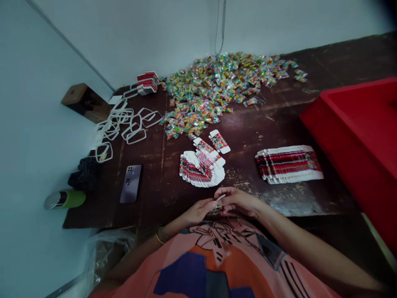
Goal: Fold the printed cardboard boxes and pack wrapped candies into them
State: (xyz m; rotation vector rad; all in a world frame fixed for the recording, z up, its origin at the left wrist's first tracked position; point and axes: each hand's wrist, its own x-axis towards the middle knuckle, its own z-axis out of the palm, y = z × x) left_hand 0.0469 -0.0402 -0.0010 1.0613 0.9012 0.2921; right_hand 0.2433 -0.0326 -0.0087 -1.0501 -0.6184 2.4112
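From where I stand, no words can be read: the flat red-and-white printed cardboard cartons (203,177) and the rectangular purple-grey phone (131,186) bear marks too small to make out.

that bin (350,136) is bright red, the table (245,124) dark brown. i see cartons (288,164) patterned red and white, packets (217,80) speckled green, yellow and orange.

A scuffed, dark brown table (248,128) stands against a pale bluish wall (155,33).

The left hand (198,212) and right hand (240,201) hold a printed carton (216,210); flattened cartons (203,176) fan out beyond; colourful packets (217,82) heap the worktop (242,124).
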